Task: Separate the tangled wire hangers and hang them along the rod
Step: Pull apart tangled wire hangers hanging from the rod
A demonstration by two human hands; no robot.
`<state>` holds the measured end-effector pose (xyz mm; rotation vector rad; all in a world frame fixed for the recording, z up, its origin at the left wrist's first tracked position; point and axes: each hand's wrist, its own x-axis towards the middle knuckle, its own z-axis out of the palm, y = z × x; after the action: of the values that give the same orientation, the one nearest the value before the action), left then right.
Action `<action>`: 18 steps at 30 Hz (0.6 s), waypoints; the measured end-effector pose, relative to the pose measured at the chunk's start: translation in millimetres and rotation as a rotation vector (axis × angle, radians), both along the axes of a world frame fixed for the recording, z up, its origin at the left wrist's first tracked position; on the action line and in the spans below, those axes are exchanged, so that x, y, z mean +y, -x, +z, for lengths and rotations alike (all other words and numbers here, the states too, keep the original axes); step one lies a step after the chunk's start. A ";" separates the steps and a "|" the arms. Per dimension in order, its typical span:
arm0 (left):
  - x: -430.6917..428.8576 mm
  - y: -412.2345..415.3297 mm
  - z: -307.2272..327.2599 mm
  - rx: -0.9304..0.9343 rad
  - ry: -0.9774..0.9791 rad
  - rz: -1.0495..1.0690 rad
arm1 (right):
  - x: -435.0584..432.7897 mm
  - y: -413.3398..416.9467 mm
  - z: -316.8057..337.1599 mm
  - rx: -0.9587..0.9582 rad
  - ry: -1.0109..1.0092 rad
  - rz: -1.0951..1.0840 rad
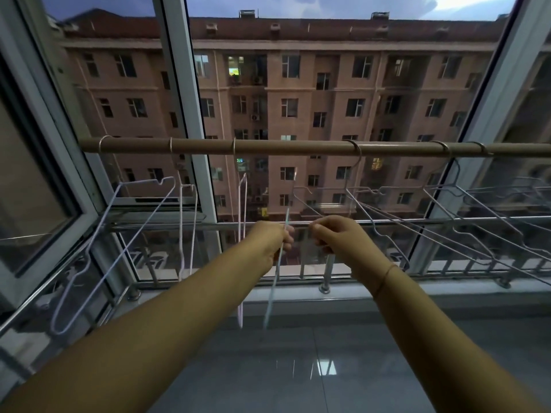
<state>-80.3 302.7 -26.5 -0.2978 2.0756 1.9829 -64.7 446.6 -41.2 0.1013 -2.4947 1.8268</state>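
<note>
Two hands at 12 o'clock: left hand (275,239) grips a blue hanger (275,275); right hand (335,235) curls, hold unclear. Tangled hangers (359,205) crowd the rod (298,146) at 2 o'clock.

Glossy grey floor (328,368), dusk-lit windows (183,84)

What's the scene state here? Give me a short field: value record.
rod: horizontal, six hooks on it
left hangers: three, hooked on rod, spaced apart
right hangers: three, hooked on rod, frames overlapping
blue hanger: below the rod, no hook of it seen on the rod
left hand: grips blue hanger's wire
right hand: fingers curled as in a pinch; what they hold is blurred
</note>
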 end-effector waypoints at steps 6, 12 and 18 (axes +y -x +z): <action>-23.1 -16.4 -18.3 -0.017 0.232 -0.185 | 0.2 -3.5 -18.5 0.217 -0.368 0.069; -30.9 -25.2 -30.1 0.024 0.343 -0.326 | 10.9 -14.5 -29.9 0.158 -0.670 0.113; -25.8 -31.3 -39.4 0.158 0.312 -0.221 | 24.3 -40.6 -29.2 0.004 -0.543 0.083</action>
<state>-48.9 276.9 -65.9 0.0341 2.4006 1.6014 -24.2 470.9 -70.4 0.2283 -2.9463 1.1155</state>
